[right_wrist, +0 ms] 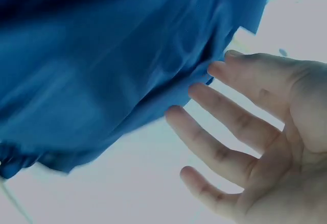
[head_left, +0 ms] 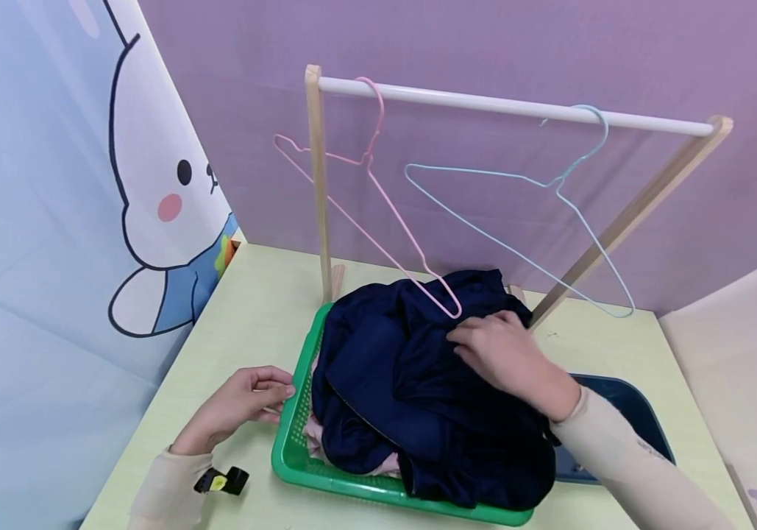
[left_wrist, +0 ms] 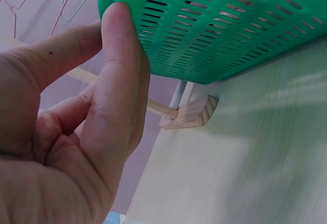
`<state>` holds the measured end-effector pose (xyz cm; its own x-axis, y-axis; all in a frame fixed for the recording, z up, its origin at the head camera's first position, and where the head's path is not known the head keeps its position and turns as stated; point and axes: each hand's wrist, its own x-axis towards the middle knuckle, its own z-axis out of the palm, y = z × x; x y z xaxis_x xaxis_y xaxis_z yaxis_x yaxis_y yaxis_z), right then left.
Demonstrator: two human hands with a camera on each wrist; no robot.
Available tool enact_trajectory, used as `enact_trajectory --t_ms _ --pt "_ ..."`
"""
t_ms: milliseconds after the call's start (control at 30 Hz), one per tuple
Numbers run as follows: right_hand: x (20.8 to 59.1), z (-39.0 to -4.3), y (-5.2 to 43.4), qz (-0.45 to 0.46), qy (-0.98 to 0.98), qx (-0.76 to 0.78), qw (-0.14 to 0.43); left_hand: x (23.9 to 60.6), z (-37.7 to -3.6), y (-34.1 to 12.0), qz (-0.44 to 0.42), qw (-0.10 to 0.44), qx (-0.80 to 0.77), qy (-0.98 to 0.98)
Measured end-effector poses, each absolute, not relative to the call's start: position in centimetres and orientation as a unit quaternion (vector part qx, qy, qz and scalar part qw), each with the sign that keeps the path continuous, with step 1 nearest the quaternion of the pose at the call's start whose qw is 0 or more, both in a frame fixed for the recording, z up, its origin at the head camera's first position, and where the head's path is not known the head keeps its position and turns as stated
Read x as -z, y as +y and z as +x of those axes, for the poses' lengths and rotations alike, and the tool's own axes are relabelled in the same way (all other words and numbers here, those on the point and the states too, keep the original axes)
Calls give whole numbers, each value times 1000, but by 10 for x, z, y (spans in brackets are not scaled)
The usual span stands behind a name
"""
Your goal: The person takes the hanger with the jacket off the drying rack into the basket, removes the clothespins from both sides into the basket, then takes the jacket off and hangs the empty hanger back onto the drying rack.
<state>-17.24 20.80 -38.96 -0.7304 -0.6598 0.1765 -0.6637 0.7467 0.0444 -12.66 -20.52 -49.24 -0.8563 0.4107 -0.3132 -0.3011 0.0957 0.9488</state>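
Purple wall and rabbit-print curtain [head_left: 87,221] backed a pale green table [head_left: 246,316]. Near its front edge, the left hand [head_left: 235,405] touched the green basket [head_left: 292,434]; the right hand [head_left: 507,357], fingers relaxed, rested on the navy garment [head_left: 404,383].

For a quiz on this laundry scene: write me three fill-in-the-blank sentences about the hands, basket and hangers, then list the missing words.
1. The left hand touches the rim of the ____ basket.
2. The right hand rests on a dark ____ garment piled in the basket.
3. On the white rail hang a pink hanger and a light ____ hanger.

Missing words: green; navy; blue
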Motion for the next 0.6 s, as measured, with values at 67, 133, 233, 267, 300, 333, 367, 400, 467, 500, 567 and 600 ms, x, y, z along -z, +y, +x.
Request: enact_trajectory --t_ms 67,133,233,267,300,333,367,400,467,500,567,600 --pt "389 -184 221 332 -939 -19 88 493 -127 -206 40 264 -672 691" --pt "390 -196 233 311 -947 -21 83 493 -127 -206 41 263 -671 692" --pt "394 -213 251 281 -957 -16 72 493 -126 -206 39 263 -671 693" --pt "397 -219 256 271 -960 -12 68 494 -126 -206 38 263 -670 693" --pt "399 -224 261 263 -963 -8 63 494 -126 -206 38 263 -670 693" --pt "401 -230 265 256 -965 -8 58 493 -126 -206 37 262 -670 694" --pt "404 -235 269 246 -968 -9 48 493 -126 -206 36 262 -669 694" --pt "406 -240 273 237 -971 -10 39 493 -126 -206 36 262 -669 695" --pt "410 -249 279 221 -975 -15 21 493 -126 -206 35 261 -669 695" --pt "412 -253 281 215 -976 -21 11 493 -126 -206 35 261 -669 695" --pt "415 -260 285 201 -979 -31 -7 494 -126 -206 35 261 -668 696" --pt "417 -263 286 197 -980 -36 -12 494 -127 -206 34 260 -669 696"
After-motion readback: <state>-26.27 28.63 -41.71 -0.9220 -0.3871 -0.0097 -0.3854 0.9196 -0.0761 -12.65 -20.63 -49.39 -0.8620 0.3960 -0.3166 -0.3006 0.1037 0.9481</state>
